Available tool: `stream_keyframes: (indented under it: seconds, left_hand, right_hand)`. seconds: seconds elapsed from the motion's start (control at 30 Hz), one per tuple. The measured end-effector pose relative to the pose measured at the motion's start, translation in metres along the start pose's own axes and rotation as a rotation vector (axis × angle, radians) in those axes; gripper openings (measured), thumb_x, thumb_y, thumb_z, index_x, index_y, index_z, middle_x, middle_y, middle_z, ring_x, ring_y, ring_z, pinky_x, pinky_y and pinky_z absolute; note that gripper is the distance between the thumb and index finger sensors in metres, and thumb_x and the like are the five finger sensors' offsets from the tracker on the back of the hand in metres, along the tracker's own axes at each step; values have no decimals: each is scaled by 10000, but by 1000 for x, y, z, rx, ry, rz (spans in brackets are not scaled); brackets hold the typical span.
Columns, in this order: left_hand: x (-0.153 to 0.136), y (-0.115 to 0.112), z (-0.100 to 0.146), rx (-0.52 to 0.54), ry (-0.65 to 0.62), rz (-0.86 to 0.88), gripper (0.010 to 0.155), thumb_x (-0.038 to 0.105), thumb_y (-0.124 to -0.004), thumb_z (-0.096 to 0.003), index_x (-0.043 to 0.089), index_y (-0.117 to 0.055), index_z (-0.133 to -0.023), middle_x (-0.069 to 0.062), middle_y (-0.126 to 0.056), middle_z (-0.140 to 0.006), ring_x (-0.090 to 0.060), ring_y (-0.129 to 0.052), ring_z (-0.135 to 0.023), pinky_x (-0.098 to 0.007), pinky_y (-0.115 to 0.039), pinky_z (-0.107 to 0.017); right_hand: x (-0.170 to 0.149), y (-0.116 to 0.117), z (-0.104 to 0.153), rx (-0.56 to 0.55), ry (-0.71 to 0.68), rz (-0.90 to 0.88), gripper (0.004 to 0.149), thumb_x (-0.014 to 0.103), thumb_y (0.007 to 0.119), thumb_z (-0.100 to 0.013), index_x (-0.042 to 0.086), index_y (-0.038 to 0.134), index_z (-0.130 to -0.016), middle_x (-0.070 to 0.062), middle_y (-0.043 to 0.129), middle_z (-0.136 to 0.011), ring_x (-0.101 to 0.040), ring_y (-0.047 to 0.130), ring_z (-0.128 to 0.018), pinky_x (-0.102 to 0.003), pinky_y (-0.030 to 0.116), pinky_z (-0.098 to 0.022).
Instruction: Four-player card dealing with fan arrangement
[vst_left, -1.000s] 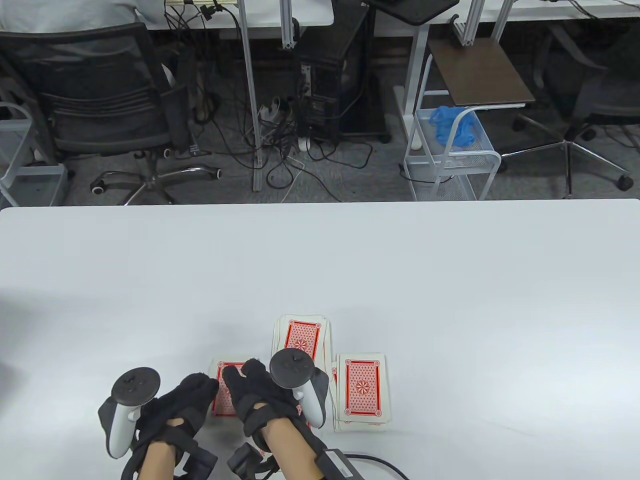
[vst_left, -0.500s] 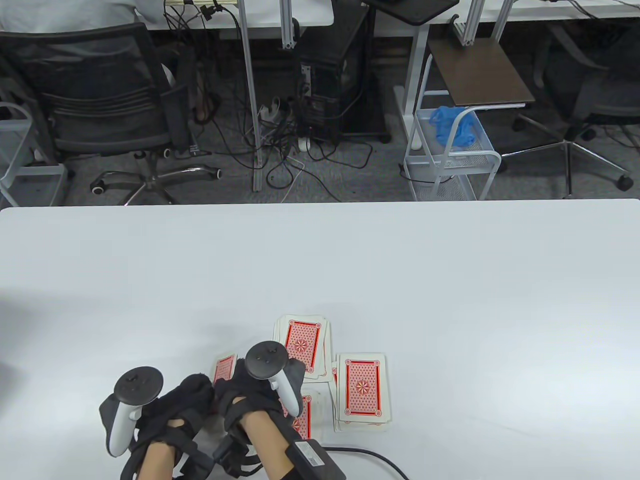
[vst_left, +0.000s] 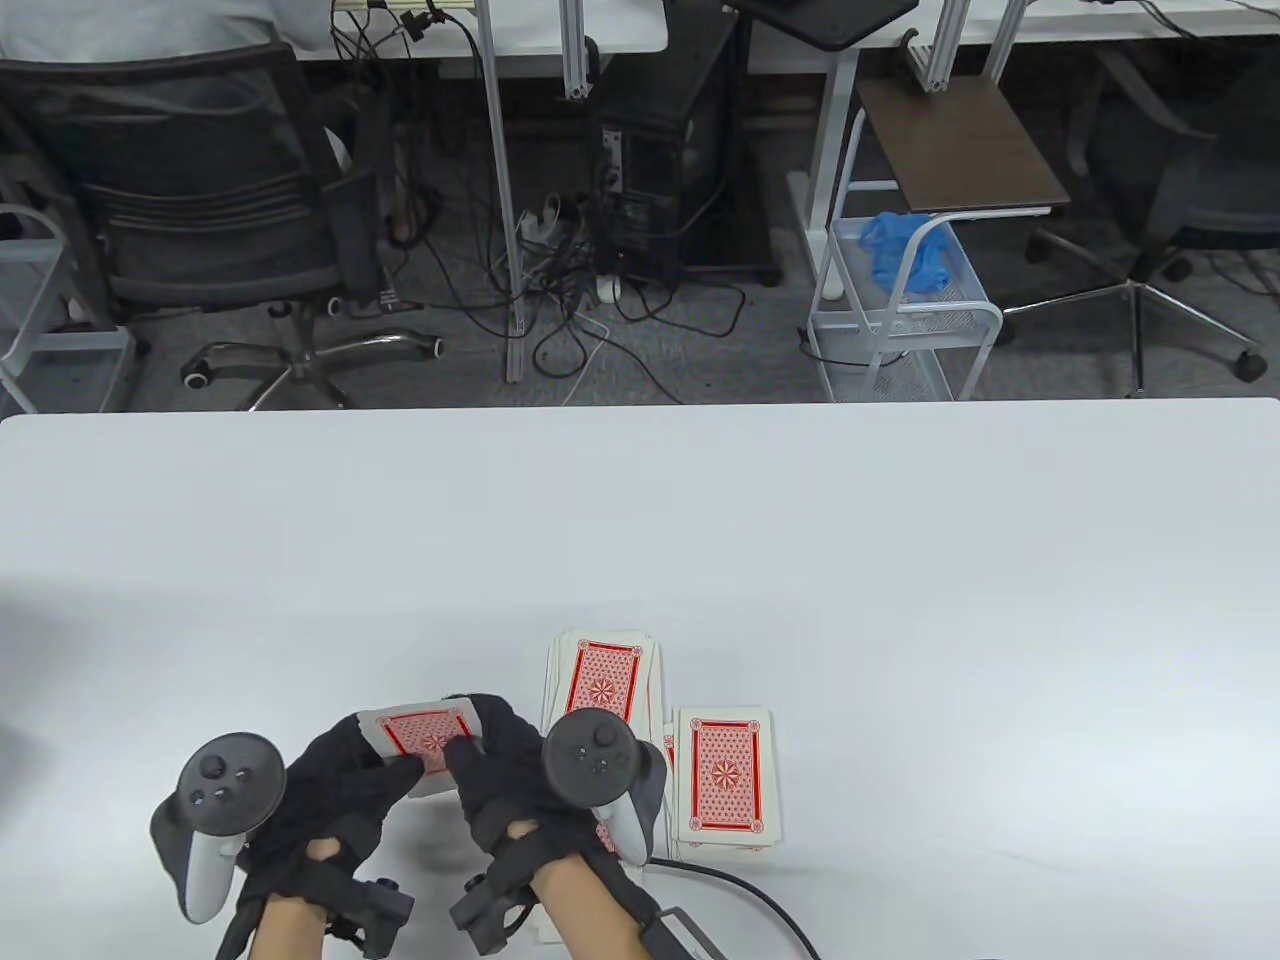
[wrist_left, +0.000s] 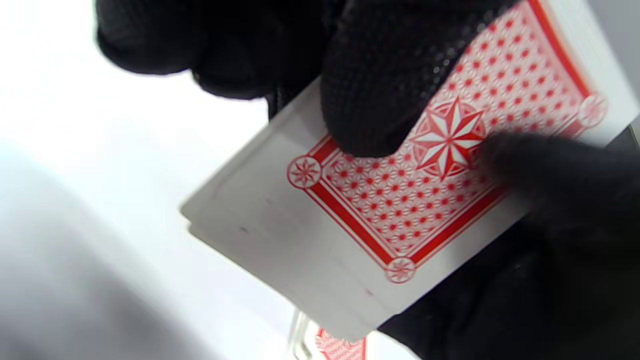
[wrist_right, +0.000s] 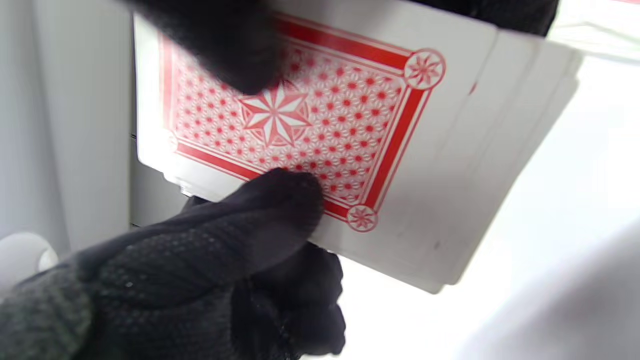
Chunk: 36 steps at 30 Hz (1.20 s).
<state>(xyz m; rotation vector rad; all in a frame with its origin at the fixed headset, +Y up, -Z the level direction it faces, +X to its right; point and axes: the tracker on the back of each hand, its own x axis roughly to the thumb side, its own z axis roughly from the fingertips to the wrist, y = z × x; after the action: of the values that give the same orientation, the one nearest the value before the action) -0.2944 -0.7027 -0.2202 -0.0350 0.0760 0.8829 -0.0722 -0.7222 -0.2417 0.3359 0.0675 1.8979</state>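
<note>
A small stack of red-backed cards (vst_left: 425, 735) is lifted off the table, back up, between both hands. My left hand (vst_left: 345, 775) holds its left end, thumb on the back (wrist_left: 365, 100). My right hand (vst_left: 490, 750) grips the right end, its thumb (wrist_right: 270, 220) lying on the top card (wrist_right: 300, 115). In the right wrist view the cards' edges are stepped out a little. Two more red-backed piles lie on the table: one (vst_left: 605, 680) just beyond my right hand, another (vst_left: 725, 780) to its right.
The white table (vst_left: 800, 560) stretches far and wide around the piles. A black cable (vst_left: 740, 895) runs from my right wrist across the near edge. Beyond the far edge are office chairs, a wire cart and cables on the floor.
The stack that lay flat under my hands has been picked up and turned sideways. My left hand shifted left, and my right hand moved back over the stack's right end.
</note>
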Motion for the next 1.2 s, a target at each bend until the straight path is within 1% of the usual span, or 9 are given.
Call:
stream_keyframes:
  seconds: [0.03,0.13,0.37,0.53,0.63,0.8,0.93,1.07,1.2]
  left_hand:
    - [2,-1,1,9,-10,-13,424,325,-983,-403,288,-883,-814,21,-985,-806,-282,-963,-573,-440,-883,-442]
    - [1,-6,1,1,-10,-53,430,306,-977,-411,302,-871,-827,41,-978,-833,-236,-1009,-457,-387,-920,-324]
    - [-33,-29,-8,-103,79,-75,432,275,-934,-444,300,-861,-869,24,-975,-878,-272,-1053,-520,-407,-951,-365]
    - [-21,-24,-8,-71,60,-65,424,273,-929,-449,293,-864,-867,8,-977,-879,-269,-1068,-523,-408,-960,-361]
    - [-29,-37,-10,-217,132,-35,464,290,-891,-480,248,-829,-938,-51,-935,-959,-329,-1059,-645,-462,-948,-446]
    - [-35,-31,-9,-203,113,154,488,347,-863,-506,228,-812,-976,-90,-916,-999,-383,-1049,-686,-494,-936,-472]
    - [-41,-39,-10,-229,165,90,432,333,-856,-506,247,-816,-928,-75,-921,-981,-382,-1049,-706,-500,-936,-492]
    - [-35,-27,-8,-104,80,141,419,300,-876,-485,231,-844,-897,-75,-942,-958,-394,-1061,-690,-506,-941,-492]
    - [-14,-7,2,82,-106,182,420,294,-869,-481,254,-829,-897,-46,-917,-981,-387,-1037,-742,-510,-921,-544]
  right_hand:
    - [-2,0,3,1,5,-24,649,583,650,-614,94,712,-1035,-182,830,-1000,-519,779,-879,-743,581,-639]
    - [-8,3,7,-50,74,-126,746,666,566,-607,65,728,-1020,-215,825,-996,-556,740,-899,-757,511,-661]
    - [-36,19,7,33,235,-78,652,557,595,-646,42,706,-1031,-257,786,-1029,-572,700,-933,-735,498,-675]
    - [-23,8,3,-38,153,-119,761,668,572,-604,51,733,-1021,-240,807,-1022,-577,715,-929,-752,513,-667]
    - [-35,13,4,-47,257,-25,576,530,661,-623,70,804,-939,-218,868,-959,-543,786,-880,-727,571,-650]
    - [-29,13,1,25,193,-143,576,506,612,-650,58,768,-978,-232,818,-1005,-544,742,-906,-724,542,-664]
    - [-40,19,4,63,241,-110,646,552,589,-644,38,746,-1002,-270,803,-1018,-582,708,-923,-738,514,-670]
    - [-21,4,-1,86,145,-140,722,547,581,-658,0,598,-1129,-362,585,-1141,-654,509,-993,-760,410,-680]
    - [6,-38,4,-129,150,110,690,525,606,-639,-28,708,-1039,-316,785,-974,-602,763,-809,-715,654,-552]
